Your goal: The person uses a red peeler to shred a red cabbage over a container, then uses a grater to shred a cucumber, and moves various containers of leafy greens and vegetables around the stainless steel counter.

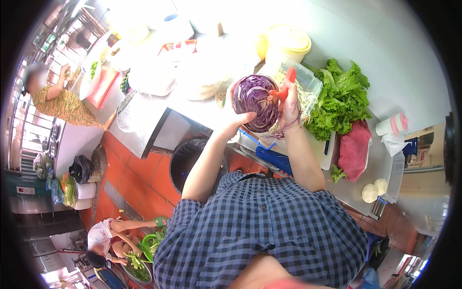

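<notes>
My left hand grips a cut red cabbage from its left side, the thumb lying across the lower part of the cut face. In my right hand is a red-handled peeler, its head against the right side of the cabbage. Purple shreds cling to my right hand and wrist. Behind and beneath my right hand, a clear plastic container holds pale shredded vegetable. A white cutting board lies partly under the container and the leafy lettuce.
A yellow-rimmed bucket stands behind. At right are a red cloth, a pink-lidded cup and peeled round vegetables. Below the counter edge is a black-lined bin. One co-worker stands far left; another crouches over greens.
</notes>
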`<state>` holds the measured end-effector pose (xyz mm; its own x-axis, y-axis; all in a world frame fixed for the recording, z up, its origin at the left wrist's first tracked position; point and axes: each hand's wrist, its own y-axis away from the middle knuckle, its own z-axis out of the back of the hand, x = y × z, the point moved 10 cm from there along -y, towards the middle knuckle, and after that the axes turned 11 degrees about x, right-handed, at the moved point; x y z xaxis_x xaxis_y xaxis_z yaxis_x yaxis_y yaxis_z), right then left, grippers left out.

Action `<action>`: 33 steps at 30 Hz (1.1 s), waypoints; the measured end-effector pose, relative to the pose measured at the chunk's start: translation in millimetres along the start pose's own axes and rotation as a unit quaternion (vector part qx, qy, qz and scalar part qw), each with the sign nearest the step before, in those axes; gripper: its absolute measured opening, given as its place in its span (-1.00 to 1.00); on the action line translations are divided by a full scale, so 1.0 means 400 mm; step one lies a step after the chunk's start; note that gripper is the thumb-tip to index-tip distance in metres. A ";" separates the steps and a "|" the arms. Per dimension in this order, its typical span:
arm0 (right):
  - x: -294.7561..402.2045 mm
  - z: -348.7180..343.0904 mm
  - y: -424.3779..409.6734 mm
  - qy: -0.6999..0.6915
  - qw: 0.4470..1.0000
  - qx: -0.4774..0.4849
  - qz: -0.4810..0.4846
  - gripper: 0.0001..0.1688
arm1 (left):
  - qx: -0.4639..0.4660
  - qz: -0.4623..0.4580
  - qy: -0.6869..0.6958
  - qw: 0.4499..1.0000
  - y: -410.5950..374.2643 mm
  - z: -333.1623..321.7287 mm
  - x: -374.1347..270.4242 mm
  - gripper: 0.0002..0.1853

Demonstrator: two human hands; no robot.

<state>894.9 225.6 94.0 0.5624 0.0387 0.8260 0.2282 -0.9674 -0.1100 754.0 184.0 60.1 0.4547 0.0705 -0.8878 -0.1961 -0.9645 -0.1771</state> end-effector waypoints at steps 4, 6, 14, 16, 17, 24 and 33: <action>0.084 -0.032 -0.025 0.167 0.981 0.050 0.081 -0.71 | 0.010 0.006 -0.157 0.988 -0.012 -0.054 -0.064 0.05; 0.131 -0.103 -0.014 0.255 0.952 0.078 0.152 -0.73 | -0.002 0.023 -0.217 0.976 -0.010 -0.086 -0.095 0.04; 0.067 -0.015 -0.110 0.237 0.969 0.030 0.063 -0.65 | 0.010 0.018 -0.297 0.955 -0.039 -0.095 -0.070 -0.01; 0.091 0.043 -0.127 0.131 0.987 -0.028 0.093 -0.64 | 0.030 -0.009 -0.276 0.961 -0.047 -0.093 -0.057 -0.01; 0.098 0.066 -0.136 0.089 0.989 -0.058 0.103 -0.64 | 0.023 -0.005 -0.264 0.964 -0.051 -0.088 -0.049 -0.01; 0.152 0.129 -0.123 0.088 0.980 -0.128 0.122 -0.59 | -0.008 0.008 -0.212 0.977 -0.058 -0.068 -0.055 -0.02; 0.048 0.090 -0.146 0.212 0.960 -0.096 0.156 -0.64 | 0.004 -0.039 -0.227 0.973 -0.100 -0.087 -0.038 0.00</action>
<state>921.1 292.1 96.4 0.1969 -0.3262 0.9246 -0.0716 -0.9453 -0.3183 785.3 212.5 95.5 0.0386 0.2500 -0.9675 -0.1836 -0.9499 -0.2528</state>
